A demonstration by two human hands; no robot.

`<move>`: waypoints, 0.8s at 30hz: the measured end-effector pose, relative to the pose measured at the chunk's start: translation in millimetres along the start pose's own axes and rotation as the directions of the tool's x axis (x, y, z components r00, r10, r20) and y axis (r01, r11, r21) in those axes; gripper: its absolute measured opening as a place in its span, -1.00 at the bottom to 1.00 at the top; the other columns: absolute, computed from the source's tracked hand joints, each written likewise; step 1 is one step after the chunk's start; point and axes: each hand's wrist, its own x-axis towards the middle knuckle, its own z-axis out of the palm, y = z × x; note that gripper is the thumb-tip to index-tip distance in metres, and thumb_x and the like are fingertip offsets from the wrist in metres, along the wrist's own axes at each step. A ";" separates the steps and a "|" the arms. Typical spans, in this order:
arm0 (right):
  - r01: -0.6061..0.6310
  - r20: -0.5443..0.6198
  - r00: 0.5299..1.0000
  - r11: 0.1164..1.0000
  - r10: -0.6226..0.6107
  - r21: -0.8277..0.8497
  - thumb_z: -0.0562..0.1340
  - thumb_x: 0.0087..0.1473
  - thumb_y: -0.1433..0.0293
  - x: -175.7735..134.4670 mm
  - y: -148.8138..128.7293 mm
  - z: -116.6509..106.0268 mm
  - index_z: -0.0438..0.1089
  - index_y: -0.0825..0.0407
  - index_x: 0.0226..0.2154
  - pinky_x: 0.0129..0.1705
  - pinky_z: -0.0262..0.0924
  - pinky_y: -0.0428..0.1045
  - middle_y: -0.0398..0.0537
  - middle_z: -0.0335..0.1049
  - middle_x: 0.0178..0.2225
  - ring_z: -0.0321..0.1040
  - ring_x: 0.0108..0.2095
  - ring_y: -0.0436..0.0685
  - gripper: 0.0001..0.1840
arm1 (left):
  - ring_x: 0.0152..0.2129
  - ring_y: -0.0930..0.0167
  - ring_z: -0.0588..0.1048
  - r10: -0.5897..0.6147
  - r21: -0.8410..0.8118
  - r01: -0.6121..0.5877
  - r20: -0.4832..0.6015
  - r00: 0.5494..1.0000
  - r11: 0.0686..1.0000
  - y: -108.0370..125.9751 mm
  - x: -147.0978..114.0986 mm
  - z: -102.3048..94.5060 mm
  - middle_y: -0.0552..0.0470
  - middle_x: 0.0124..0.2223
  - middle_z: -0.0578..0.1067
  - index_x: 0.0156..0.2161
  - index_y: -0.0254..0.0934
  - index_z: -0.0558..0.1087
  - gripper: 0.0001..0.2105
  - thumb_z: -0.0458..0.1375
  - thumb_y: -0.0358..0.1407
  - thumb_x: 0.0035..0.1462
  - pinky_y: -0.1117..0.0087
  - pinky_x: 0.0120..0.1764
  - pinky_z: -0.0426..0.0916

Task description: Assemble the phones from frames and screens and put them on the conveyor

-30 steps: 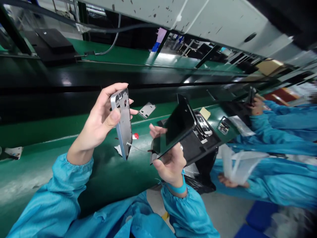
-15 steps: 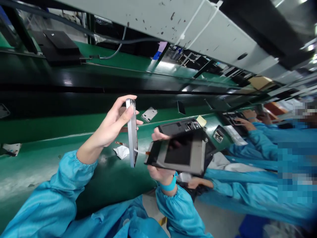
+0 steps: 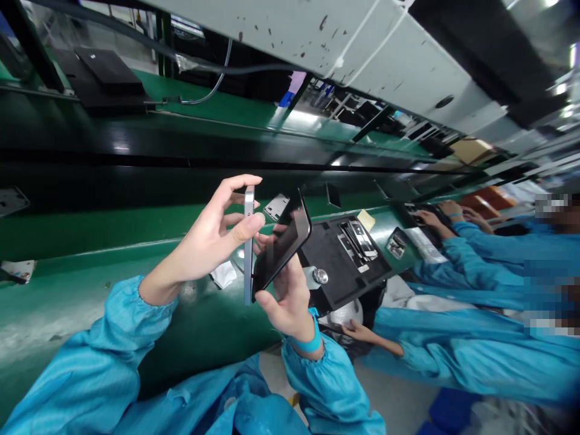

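My left hand (image 3: 217, 232) grips a thin silver tablet-like housing (image 3: 249, 260) upright and edge-on, thumb on the near face and fingers on the other side. In my right hand (image 3: 290, 296) is a glossy black screen panel (image 3: 286, 241), tilted, its lower edge against or very near the housing's lower end. The thumb of this hand sits at that lower corner; some of its fingers are behind the panel. On the green bench beneath, a crumpled white wipe (image 3: 223, 275) lies beside the housing. A bottle with a metal cap (image 3: 320, 277) stands right of my right hand.
A black tray (image 3: 335, 284) holding several narrow parts lies to the right, near a yellow note (image 3: 366, 220). Beyond my hands are a silver back plate (image 3: 275, 207) and a dark panel (image 3: 333, 194). A co-worker's hand (image 3: 360, 332) and blue sleeves are at right.
My right hand has swung the screen panel from nearly flat to steeply tilted and brought it left against or near the housing. The tray and bottle are now uncovered.
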 end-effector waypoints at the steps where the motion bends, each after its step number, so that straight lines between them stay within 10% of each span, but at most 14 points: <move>1: 0.006 -0.016 1.000 1.000 -0.006 0.028 0.30 0.36 -0.03 2.8 -6.4 -0.4 0.01 -0.22 0.55 0.42 0.29 0.50 0.22 0.18 0.44 0.28 0.43 0.47 -0.12 | -0.08 0.20 0.67 0.020 0.021 -0.020 -0.011 1.000 1.000 -1.0 -0.5 -0.2 -0.12 0.07 0.49 0.29 -0.07 0.37 -0.46 0.31 0.08 0.35 0.26 -0.15 0.67; 7: -0.085 0.050 0.996 0.981 0.077 0.176 0.29 0.39 -0.05 19.4 -27.3 -4.5 0.07 -0.25 0.56 0.21 0.55 0.29 0.17 0.28 0.40 0.56 0.11 0.29 -0.16 | 0.11 0.08 0.62 0.067 0.036 -0.069 0.050 0.996 0.997 -4.5 1.7 -5.8 -0.13 0.20 0.49 0.31 -0.06 0.39 -0.42 0.31 0.12 0.33 0.10 0.02 0.65; 24: -0.052 0.049 0.998 0.994 0.047 0.097 0.35 0.31 -0.11 30.3 -31.2 -2.1 0.12 -0.13 0.56 0.25 0.52 0.28 0.18 0.37 0.20 0.45 0.15 0.29 -0.04 | 0.18 0.03 0.57 -0.072 0.039 0.079 -0.154 0.986 0.996 3.1 4.6 -9.1 -0.12 0.08 0.61 0.19 -0.06 0.53 -0.43 0.49 0.05 0.15 0.25 -0.09 0.65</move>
